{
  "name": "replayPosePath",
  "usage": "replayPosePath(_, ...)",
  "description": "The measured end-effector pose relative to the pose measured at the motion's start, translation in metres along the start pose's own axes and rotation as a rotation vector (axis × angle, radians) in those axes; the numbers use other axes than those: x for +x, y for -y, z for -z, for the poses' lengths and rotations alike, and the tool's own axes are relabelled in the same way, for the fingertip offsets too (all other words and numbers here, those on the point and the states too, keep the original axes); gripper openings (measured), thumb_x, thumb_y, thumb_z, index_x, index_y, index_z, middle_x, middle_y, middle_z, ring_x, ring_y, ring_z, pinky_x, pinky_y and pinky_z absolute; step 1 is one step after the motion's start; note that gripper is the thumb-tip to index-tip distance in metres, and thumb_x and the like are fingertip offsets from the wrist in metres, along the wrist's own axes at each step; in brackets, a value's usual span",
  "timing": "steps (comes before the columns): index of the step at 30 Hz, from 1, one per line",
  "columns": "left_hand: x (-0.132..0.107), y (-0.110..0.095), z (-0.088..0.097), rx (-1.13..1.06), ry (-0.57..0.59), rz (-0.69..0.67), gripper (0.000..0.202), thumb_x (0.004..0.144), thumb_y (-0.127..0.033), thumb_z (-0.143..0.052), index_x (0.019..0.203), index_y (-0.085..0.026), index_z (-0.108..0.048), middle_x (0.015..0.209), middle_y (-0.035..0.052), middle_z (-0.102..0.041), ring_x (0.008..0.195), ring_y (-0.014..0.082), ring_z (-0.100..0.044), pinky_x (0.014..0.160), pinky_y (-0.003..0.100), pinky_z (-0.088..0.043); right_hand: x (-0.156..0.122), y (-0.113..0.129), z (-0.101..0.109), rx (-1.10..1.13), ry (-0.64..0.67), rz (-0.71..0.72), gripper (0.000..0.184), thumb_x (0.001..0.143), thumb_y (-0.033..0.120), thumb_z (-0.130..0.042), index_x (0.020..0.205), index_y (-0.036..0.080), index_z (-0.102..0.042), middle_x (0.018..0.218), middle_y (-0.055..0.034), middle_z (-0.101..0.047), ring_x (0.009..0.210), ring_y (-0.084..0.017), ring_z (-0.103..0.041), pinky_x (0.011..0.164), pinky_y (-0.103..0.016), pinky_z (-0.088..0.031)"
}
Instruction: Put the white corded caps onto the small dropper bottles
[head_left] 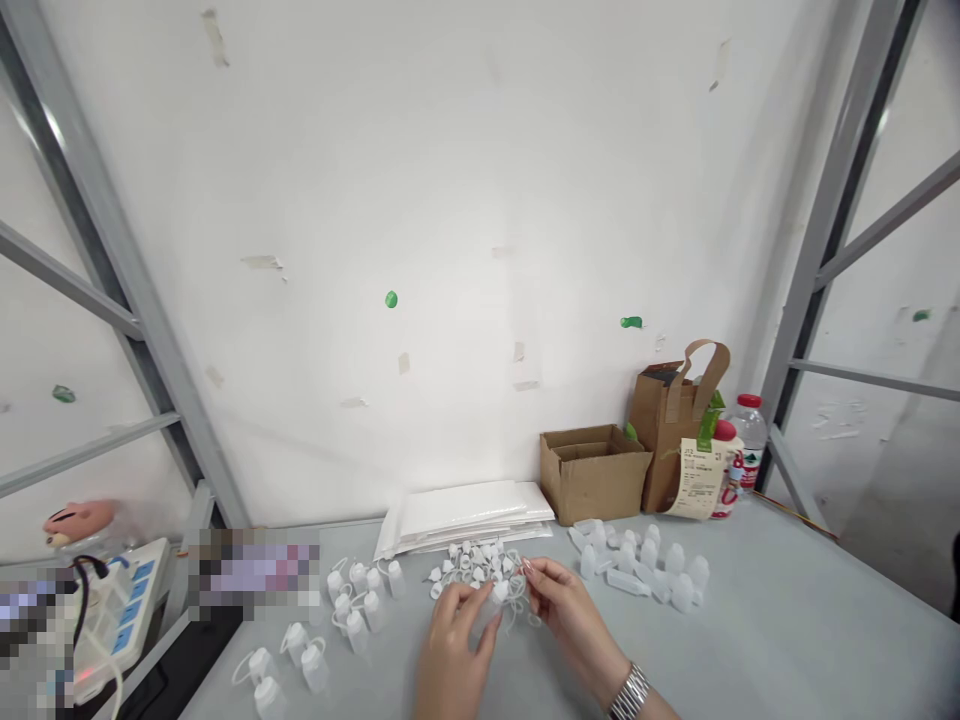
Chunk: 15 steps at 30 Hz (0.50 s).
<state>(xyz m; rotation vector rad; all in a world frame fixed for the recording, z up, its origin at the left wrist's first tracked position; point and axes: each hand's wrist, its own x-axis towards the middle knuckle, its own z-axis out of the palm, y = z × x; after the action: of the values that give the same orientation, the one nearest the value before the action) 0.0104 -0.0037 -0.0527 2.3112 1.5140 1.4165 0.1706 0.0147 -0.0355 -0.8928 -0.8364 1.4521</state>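
My left hand [457, 640] is closed around a small translucent squeeze bottle [486, 612], held upright with a white top. Close by on the right, my right hand [559, 595] has thumb and forefinger pinched together beside the white strap loops; what lies between the fingertips is too small to make out. Just beyond both hands is a pile of white caps with strap loops [469, 562]. Several capped bottles [356, 630] stand to the left, their straps looping out. Over on the right, a group of bottles without strapped caps [652, 560] stands and lies on the grey table [600, 690].
White flat packets [465, 515] are stacked against the wall. An open cardboard box [596, 480], a brown paper bag [660, 430] and a red-capped water bottle [748, 440] stand at the back right. A power strip [127, 610] and a black flat object [184, 660] lie left.
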Motion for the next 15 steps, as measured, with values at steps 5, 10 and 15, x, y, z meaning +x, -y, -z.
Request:
replayPosePath(5, -0.0001, -0.0006, 0.0002, 0.010, 0.000, -0.009, 0.027, 0.075, -0.020, -0.059, 0.101, -0.025, -0.067, 0.079, 0.0034, -0.063, 0.075, 0.0168, -0.063, 0.068, 0.029, -0.055, -0.0006, 0.0011, -0.0003, 0.052, 0.017, -0.035, 0.032, 0.053, 0.042, -0.079, 0.063, 0.015, -0.063, 0.051, 0.0057, -0.046, 0.046, -0.007, -0.036, 0.048, -0.020, -0.028)
replayPosePath(10, 0.0007, -0.0035, 0.0025, -0.001, -0.004, -0.028, 0.028, 0.077, -0.022, -0.057, 0.104, -0.026, -0.066, 0.078, 0.0035, -0.063, 0.073, 0.0159, -0.062, 0.067, 0.026, -0.054, -0.0001, -0.0001, 0.0005, -0.068, 0.011, 0.010, 0.032, 0.059, 0.045, -0.075, 0.061, 0.015, -0.062, 0.048, 0.0063, -0.044, 0.046, -0.008, -0.037, 0.047, -0.021, -0.027)
replayPosePath(15, 0.0005, -0.0032, 0.0025, -0.013, -0.003, -0.014, 0.027, 0.078, -0.024, -0.056, 0.103, -0.027, -0.067, 0.078, 0.0036, -0.063, 0.074, 0.0163, -0.062, 0.067, 0.027, -0.054, 0.0010, -0.0001, 0.0008, -0.194, 0.002, 0.072, 0.036, 0.060, 0.050, -0.072, 0.063, 0.015, -0.063, 0.046, 0.0065, -0.045, 0.045, -0.008, -0.037, 0.047, -0.022, -0.027)
